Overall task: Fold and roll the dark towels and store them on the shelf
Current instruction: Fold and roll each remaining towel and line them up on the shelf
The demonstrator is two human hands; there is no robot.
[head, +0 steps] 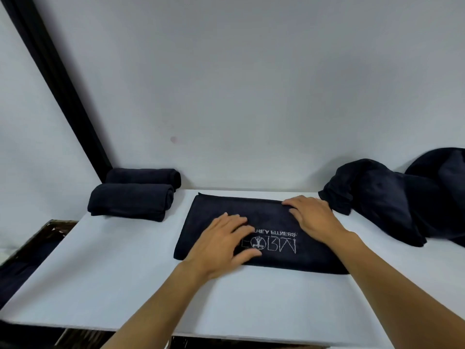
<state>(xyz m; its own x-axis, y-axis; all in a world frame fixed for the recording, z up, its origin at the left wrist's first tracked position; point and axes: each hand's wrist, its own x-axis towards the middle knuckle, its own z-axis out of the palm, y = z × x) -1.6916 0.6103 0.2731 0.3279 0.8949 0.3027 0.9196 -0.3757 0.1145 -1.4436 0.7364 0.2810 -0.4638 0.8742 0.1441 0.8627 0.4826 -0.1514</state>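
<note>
A folded dark towel (pixel 274 217) with pale embroidered lettering lies flat on the white shelf top (pixel 105 278). My left hand (pixel 224 244) rests palm down on its near left part, fingers spread and straight. My right hand (pixel 313 215) lies flat on its far right part, fingers reaching the back edge. Two rolled dark towels (pixel 133 200) sit stacked at the back left against the wall. A heap of loose dark towels (pixel 392 197) lies at the right.
A white wall rises right behind the shelf top. A black post (pixel 57 79) slants up at the left. Below the left edge is a dark woven basket (pixel 30 245) holding dark cloth.
</note>
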